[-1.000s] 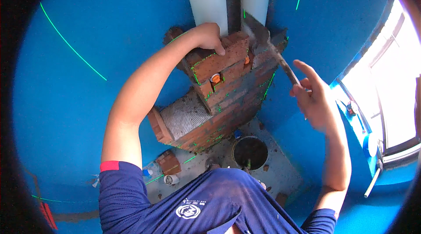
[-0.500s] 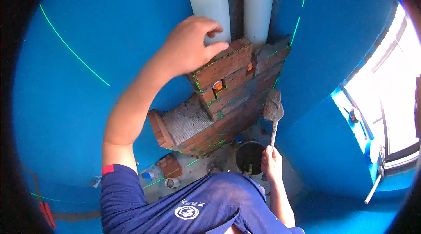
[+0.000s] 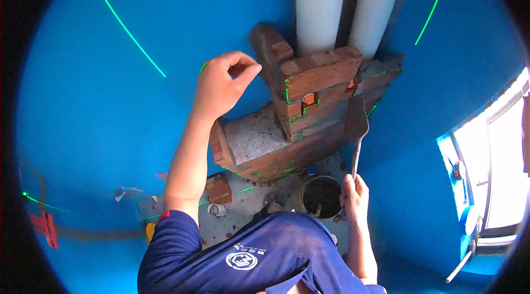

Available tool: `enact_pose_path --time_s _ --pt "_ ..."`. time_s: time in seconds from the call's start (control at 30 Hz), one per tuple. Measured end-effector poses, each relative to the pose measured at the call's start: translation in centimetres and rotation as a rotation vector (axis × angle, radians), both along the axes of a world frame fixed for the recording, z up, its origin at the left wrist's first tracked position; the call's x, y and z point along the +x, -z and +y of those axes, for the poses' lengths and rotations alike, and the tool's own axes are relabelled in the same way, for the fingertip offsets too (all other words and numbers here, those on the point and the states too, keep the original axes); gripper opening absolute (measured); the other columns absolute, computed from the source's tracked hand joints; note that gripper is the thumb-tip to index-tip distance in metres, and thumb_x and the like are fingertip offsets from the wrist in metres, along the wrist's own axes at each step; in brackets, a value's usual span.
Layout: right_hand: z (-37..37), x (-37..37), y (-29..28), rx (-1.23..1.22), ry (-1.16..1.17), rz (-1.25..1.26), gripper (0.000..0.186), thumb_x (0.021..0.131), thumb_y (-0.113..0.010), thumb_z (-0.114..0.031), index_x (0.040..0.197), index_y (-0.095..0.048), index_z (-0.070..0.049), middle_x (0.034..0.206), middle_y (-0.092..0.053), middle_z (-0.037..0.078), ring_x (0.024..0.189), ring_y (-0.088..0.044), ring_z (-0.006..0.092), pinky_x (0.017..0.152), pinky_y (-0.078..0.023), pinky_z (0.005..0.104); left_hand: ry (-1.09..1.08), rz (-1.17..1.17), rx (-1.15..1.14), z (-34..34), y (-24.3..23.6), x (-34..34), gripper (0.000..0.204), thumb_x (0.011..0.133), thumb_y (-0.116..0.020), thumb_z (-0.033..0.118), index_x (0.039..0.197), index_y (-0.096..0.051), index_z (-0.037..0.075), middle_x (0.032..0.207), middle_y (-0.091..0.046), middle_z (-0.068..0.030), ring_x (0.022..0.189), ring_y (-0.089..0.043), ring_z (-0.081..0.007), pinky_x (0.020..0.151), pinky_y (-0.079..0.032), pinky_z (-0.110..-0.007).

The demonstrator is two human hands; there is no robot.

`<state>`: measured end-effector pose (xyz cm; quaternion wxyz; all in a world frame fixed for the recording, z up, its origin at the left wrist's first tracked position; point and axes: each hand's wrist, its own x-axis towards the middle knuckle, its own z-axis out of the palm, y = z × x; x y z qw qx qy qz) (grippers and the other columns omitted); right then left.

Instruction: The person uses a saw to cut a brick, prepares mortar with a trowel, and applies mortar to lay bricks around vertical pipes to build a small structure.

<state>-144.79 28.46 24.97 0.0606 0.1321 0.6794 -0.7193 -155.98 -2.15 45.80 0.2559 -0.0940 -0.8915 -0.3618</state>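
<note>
My left hand (image 3: 223,81) is raised beside the left side of a small brick wall (image 3: 323,76). Its fingers are curled, with thumb and forefinger tips close together and nothing seen between them. In my right hand (image 3: 355,197) is a trowel (image 3: 359,120), gripped by its handle below the long metal shank. The mortar-smeared blade points up and overlaps the wall's right part. Green laser marks run along the wall's bricks, and an orange round piece (image 3: 308,99) sits in a gap in its front. A lower ledge with a ridged grey top (image 3: 256,137) adjoins the wall.
Two white pipes (image 3: 321,7) rise behind the wall, between blue walls (image 3: 165,128). A dark-filled bucket (image 3: 322,197) stands on the floor by my right hand. A loose brick (image 3: 219,188) and a small white pipe piece (image 3: 216,209) lie below the ledge. A bright window is at right.
My left hand has come away from the wall's top to its left side, its fingers drawing together. The trowel blade now overlaps the wall's right part. The whole view has shifted.
</note>
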Motion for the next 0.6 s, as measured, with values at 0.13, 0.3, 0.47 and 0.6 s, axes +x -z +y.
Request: enact_pose_path --time_s 0.13,0.3,0.47,0.6 --pt "-1.0 0.1 -0.6 -0.027 -0.031 0.032 0.028 0.097 -0.054 -0.031 0.079 -0.048 -0.01 0.061 -0.045 -0.002 0.049 -0.042 0.0061 0.045 -0.033 0.0228 0.012 -0.021 0.011 -1.1 -0.6 -0.5 0.017 0.084 -0.071 0.019 0.085 -0.069 0.001 0.078 -0.068 -0.0045 0.07 -0.061 -0.0098 0.064 -0.048 -0.027" --pt "-2.8 2.8 -1.3 0.521 0.012 0.331 0.016 0.092 -0.061 -0.019 0.089 -0.054 -0.005 0.066 -0.049 -0.001 0.059 -0.044 0.0063 0.053 -0.037 0.0229 0.046 0.043 0.021 -2.0 0.7 1.8 0.014 0.083 -0.071 0.016 0.082 -0.069 0.002 0.078 -0.068 -0.0051 0.071 -0.062 -0.0103 0.065 -0.049 -0.027" --pt "-2.7 3.6 -3.2 0.471 -0.432 0.001 0.025 0.09 -0.065 -0.025 0.093 -0.055 -0.003 0.068 -0.051 0.003 0.06 -0.045 0.0103 0.055 -0.039 0.0274 -0.048 -0.083 0.316 -4.8 5.8 5.7 0.013 0.083 -0.071 0.016 0.081 -0.068 0.003 0.072 -0.065 -0.0009 0.067 -0.057 -0.0063 0.06 -0.045 -0.024" --pt "-3.7 2.5 -5.7 0.634 -0.548 -0.004 0.026 0.095 -0.058 -0.026 0.093 -0.053 -0.001 0.073 -0.062 0.011 0.066 -0.058 0.0167 0.062 -0.046 0.0313 0.028 -0.392 0.436 -6.8 12.0 7.9 0.019 0.087 -0.069 0.021 0.086 -0.067 0.003 0.07 -0.063 0.0022 0.064 -0.053 -0.0033 0.057 -0.043 -0.023"
